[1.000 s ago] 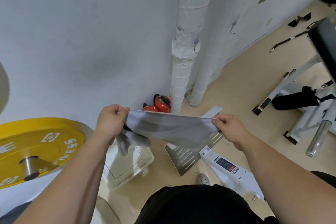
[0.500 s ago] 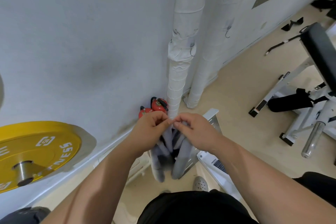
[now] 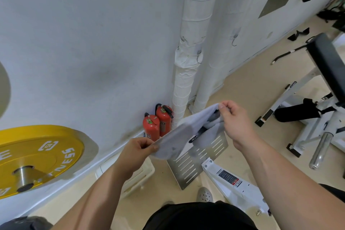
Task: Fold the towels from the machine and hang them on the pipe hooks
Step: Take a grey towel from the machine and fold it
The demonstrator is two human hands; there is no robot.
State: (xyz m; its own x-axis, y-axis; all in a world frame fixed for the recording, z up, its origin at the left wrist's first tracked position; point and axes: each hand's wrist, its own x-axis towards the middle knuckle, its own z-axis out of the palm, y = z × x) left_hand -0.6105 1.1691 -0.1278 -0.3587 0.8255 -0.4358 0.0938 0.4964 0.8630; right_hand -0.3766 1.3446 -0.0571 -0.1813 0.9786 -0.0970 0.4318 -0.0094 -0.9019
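Against the white wall (image 3: 84, 43), left hand (image 3: 137, 152) and right hand (image 3: 235, 121) pinch the towel (image 3: 179, 136), slanting up rightward.

Our towel (image 3: 179, 136) stretches between our left hand (image 3: 136, 152) at seven o'clock and right hand (image 3: 236, 120) at one. Behind it stand extinguishers (image 3: 152, 129) and pipes (image 3: 187, 80); weight plate (image 3: 37, 155) at nine, bench (image 3: 326, 65) at three.

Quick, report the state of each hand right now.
Left hand: closed, pinching the lower end of the towel.
Right hand: closed, pinching the towel's upper end.
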